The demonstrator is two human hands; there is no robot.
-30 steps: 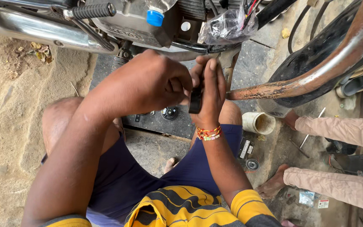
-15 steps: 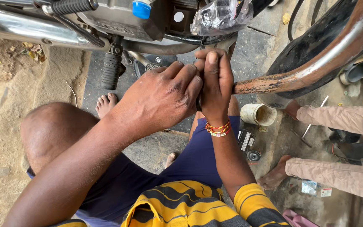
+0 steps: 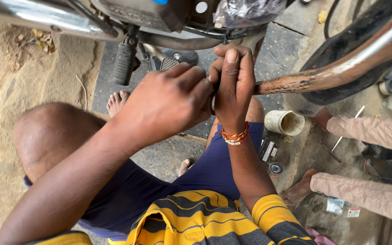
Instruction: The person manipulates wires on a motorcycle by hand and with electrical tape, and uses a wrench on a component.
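My left hand [image 3: 169, 102] and my right hand [image 3: 232, 84] are pressed together in front of me, both closed round a small dark part [image 3: 213, 103] of which only a sliver shows between the fingers. The right wrist wears a band of red and yellow beads [image 3: 234, 136]. A rusty exhaust pipe [image 3: 323, 77] runs from beside my right hand up to the right. Above the hands sits the underside of a motorcycle with a black footpeg [image 3: 124, 63].
A chromed pipe [image 3: 46, 16] crosses the top left. A white plastic cup [image 3: 284, 122] and small parts [image 3: 268, 152] lie on the stone slab by my knee. Another person's legs in beige trousers [image 3: 373, 131] reach in from the right. Sand covers the left.
The view has dipped and closed in on the hands. Both hands stay clasped together, shifted slightly lower and right against the end of the rusty pipe.
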